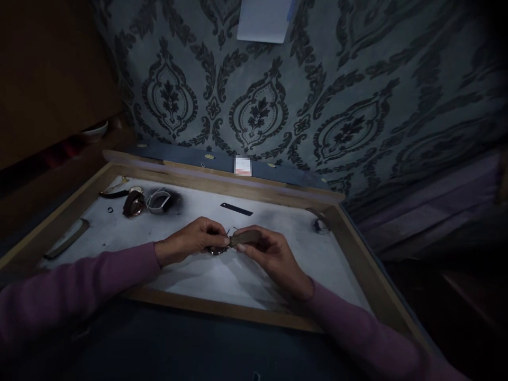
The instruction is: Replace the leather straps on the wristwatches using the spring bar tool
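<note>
Over the middle of a white-lined wooden tray point(190, 300), my two hands meet at a wristwatch. My left hand point(197, 237) is closed on the round watch case point(217, 250), its thumb and fingers pinching the rim. In my right hand point(272, 254), thumb and fingers grip a brown watch strap point(246, 238), whose end touches the edge of the case. Whether strap and case are joined cannot be made out. Behind the fingertips, two thin dark points show, too small to name. A dark flat blade-like strip point(236, 209) lies just beyond my hands.
Several watches lie at the tray's far left, among them a brown-strapped watch point(134, 203) and a grey-strapped watch point(159, 201). A loose strap point(68, 239) and a small dark ring point(110, 210) are nearby. Another dark watch point(319, 226) sits at right. Raised wooden walls edge the tray; patterned wallpaper point(257, 111) rises behind.
</note>
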A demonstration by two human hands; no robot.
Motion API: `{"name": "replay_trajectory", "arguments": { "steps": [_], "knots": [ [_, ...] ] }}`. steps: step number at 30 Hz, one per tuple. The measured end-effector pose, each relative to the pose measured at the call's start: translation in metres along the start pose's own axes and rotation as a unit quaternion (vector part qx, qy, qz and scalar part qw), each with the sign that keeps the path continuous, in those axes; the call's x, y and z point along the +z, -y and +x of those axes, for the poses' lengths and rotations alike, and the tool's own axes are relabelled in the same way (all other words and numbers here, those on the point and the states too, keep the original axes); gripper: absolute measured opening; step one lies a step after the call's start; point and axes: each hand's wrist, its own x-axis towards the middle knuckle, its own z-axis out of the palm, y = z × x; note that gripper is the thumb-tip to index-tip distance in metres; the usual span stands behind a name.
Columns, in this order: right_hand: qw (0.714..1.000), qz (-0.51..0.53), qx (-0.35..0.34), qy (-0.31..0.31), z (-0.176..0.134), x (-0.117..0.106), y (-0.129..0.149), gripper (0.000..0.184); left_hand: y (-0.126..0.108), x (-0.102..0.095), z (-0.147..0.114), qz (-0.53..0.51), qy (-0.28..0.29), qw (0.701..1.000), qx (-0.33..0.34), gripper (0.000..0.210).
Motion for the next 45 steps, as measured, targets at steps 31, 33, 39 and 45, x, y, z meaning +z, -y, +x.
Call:
{"name": "replay_trajectory", "arguments": {
  "steps": [31,33,39,45],
  "knots": [
    [0.977,-0.176,-0.121,0.000,-0.002,0.005,0.002,0.011,0.001,0.004,-0.002,0.114,-0.031,0.991,0.059,0.019],
    [0.966,-0.207,-0.155,0.005,-0.002,0.006,0.002,0.014,0.003,0.004,-0.002,0.131,-0.030,0.988,0.079,0.019],
    [0.946,-0.254,-0.200,0.016,-0.001,0.010,0.003,0.025,0.000,0.002,-0.002,0.142,0.012,0.985,0.097,0.025],
    [0.930,-0.287,-0.228,-0.004,-0.002,0.008,0.001,0.027,-0.008,0.003,-0.008,0.081,0.039,0.994,0.064,0.029]
  ]
}}
